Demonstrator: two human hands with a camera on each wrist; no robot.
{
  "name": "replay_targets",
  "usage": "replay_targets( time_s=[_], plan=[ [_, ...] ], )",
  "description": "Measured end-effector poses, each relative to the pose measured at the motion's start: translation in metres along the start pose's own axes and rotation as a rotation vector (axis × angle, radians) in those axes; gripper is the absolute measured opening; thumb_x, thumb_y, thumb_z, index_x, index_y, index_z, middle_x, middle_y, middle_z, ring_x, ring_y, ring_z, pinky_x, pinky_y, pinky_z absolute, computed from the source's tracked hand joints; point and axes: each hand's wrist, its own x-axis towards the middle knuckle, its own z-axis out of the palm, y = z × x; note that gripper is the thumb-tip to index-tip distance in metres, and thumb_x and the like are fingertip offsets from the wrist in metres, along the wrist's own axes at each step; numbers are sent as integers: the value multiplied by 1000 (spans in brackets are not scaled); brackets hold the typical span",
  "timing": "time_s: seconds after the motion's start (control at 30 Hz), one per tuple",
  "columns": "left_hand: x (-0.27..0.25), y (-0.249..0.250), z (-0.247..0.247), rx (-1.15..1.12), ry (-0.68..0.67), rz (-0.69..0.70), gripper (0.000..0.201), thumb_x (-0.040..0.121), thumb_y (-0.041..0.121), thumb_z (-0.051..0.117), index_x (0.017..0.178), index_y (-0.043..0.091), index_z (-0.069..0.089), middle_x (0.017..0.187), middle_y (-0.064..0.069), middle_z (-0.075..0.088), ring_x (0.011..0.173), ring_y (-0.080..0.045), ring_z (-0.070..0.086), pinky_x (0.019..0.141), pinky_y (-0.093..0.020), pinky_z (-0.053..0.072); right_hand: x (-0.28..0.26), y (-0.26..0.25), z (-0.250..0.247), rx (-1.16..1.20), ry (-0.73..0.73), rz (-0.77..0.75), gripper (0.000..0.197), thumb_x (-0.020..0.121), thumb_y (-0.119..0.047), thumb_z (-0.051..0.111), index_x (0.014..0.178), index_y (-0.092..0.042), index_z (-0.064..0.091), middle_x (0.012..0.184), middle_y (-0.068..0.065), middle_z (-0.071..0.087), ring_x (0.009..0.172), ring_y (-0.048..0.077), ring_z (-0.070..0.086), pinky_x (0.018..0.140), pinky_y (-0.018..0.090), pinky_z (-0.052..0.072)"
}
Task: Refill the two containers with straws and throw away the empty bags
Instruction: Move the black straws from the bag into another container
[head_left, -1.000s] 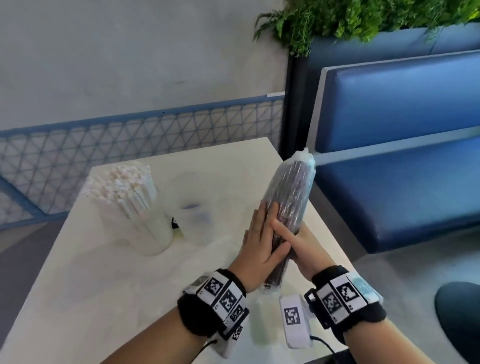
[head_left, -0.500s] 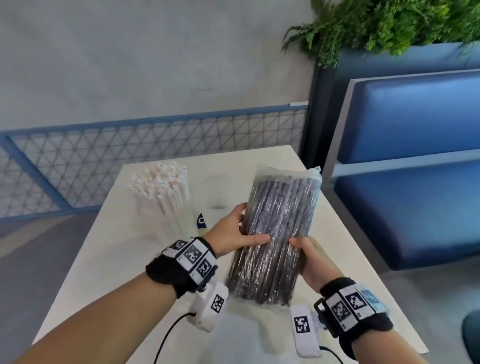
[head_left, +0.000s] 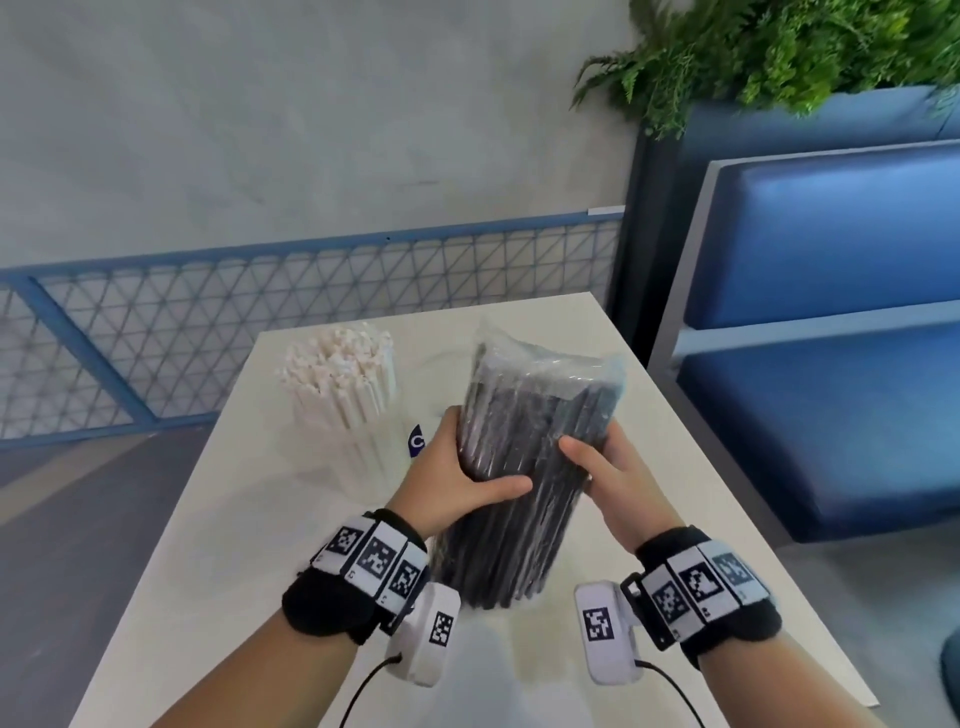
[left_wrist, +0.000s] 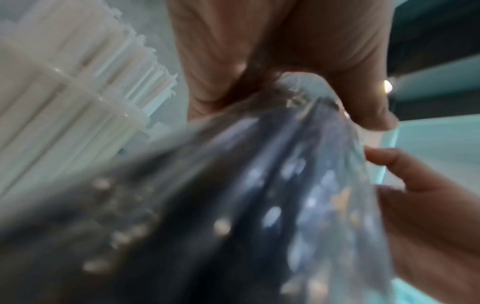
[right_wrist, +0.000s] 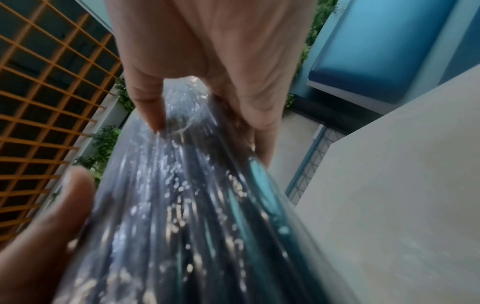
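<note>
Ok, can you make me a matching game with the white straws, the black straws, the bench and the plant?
Things:
1. white straws
2. bag of black straws
3. bench
4. plant

Where or what:
A. blue, right of the table
B. standing in a clear container on the table
C. green, up above the bench
D. held in both hands

Pairs: 1-B, 2-D, 3-A, 4-C

Blurred near end of the bag of black straws (left_wrist: 233, 216) in the left wrist view; second container (head_left: 415, 441) mostly hidden behind left hand (head_left: 457, 483).
</note>
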Motion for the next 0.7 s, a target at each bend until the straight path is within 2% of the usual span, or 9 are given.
replay_targets(
  time_s=[0.07, 0.13, 0.2, 0.27, 0.37, 0.4, 0.5, 0.57, 0.7],
  plan=[
    [-4, -2, -2, -96, 97, -23, 73, 59, 32, 87, 117, 27, 44, 108, 12, 63, 99, -3, 62, 87, -25, 50, 1, 2, 6, -75, -54, -3, 47, 85, -17, 62, 128, -16, 44, 122, 4, 62, 112, 20, 61, 94, 39, 51],
    [-10, -3, -4, -114, 160, -31, 70, 59, 29, 86, 116, 27, 45, 107, 12, 64, 98, -2, 63, 85, -23, 50, 1, 3, 13, -218, -20, -92, 57, 81, -20, 66, 131, -24, 39, 126, -3, 57, 109, 7, 59, 93, 29, 51],
    [-15, -4, -6, -86, 190, -30, 68, 60, 30, 86, 114, 30, 45, 104, 16, 63, 93, 7, 61, 79, -12, 47, 2, 0, 19, -329, 108, -250, 68, 80, -13, 70, 132, -34, 32, 128, -9, 48, 110, -1, 54, 86, 18, 49],
    [-18, -6, -9, -46, 189, -24, 69, 60, 32, 86, 115, 30, 44, 101, 19, 63, 88, 15, 59, 71, -3, 45, 5, -7, 23, -450, 211, -446, 71, 78, -9, 70, 131, -37, 33, 126, -8, 44, 111, 0, 50, 86, 14, 47],
    [-23, -9, -11, -15, 201, -23, 67, 62, 31, 85, 114, 31, 42, 98, 21, 60, 80, 24, 55, 66, 3, 42, 13, -13, 24, -706, 240, -661, 50, 77, -9, 70, 120, -29, 54, 121, -5, 45, 108, 9, 49, 92, 25, 46],
    [-24, -9, -13, -16, 207, -25, 67, 62, 30, 85, 114, 31, 42, 98, 21, 60, 79, 25, 54, 65, 4, 41, 16, -13, 24, -767, 232, -715, 41, 78, -9, 70, 115, -25, 59, 119, -4, 46, 105, 10, 48, 93, 24, 44],
    [-25, -10, -17, -25, 196, -36, 66, 63, 28, 85, 115, 29, 43, 99, 20, 60, 80, 22, 56, 65, 3, 41, 23, -10, 21, -950, 178, -866, 23, 82, -12, 66, 104, -19, 67, 117, 0, 53, 101, 14, 49, 93, 10, 37],
    [-25, -12, -19, -39, 178, -50, 68, 62, 28, 85, 116, 30, 44, 102, 19, 61, 86, 17, 57, 67, 1, 43, 27, -12, 18, -1020, 128, -959, 15, 84, -14, 64, 99, -18, 68, 112, 3, 60, 101, 17, 51, 93, 10, 36],
    [-26, -17, -20, -31, 160, -65, 69, 61, 30, 85, 116, 29, 45, 105, 15, 64, 94, 8, 60, 74, -8, 45, 29, -20, 18, -1017, 16, -1058, 7, 87, -15, 62, 87, -12, 67, 98, 4, 69, 88, 19, 60, 79, 25, 49]
  ],
)
